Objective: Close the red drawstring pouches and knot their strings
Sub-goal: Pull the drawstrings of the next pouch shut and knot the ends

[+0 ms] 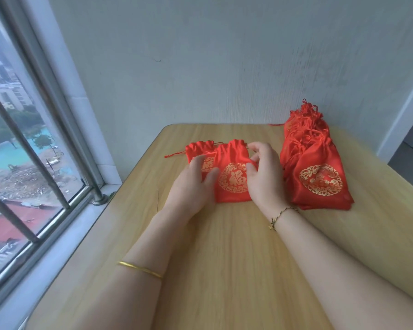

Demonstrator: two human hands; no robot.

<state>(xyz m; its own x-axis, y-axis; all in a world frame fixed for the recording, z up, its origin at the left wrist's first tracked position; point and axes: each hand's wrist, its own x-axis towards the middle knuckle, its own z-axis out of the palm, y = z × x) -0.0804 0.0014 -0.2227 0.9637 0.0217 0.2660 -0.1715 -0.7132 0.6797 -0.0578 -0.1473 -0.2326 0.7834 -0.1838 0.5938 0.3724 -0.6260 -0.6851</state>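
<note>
The front pouch (pixel 233 181) lies flat on the table (pixel 224 258) near its middle, gold emblem up. Its long axis runs from the near side to the far side, and its gathered mouth points away, toward the wall (pixel 224 67). A second pouch (pixel 197 151) lies partly under it on the left, with its mouth pointing the same way. Its string (pixel 174 154) trails left toward the table edge. A stack of pouches (pixel 317 172) lies just right of the hands, with its long axis also near to far and its bunched strings at the wall end.

The table's far edge meets the wall. Its left edge runs beside the window (pixel 22 139). Bare tabletop extends from the front pouch to the near side, beneath both forearms.

The left hand (pixel 193 184) rests palm down on the left edge of the front pouch, fingers extended and not clenched. The right hand (pixel 264 173) curls at the right edge, with thumb and fingers pinching the fabric below the mouth. A gold bangle (pixel 141 270) circles the left forearm and a chain bracelet (pixel 281 214) the right wrist.
</note>
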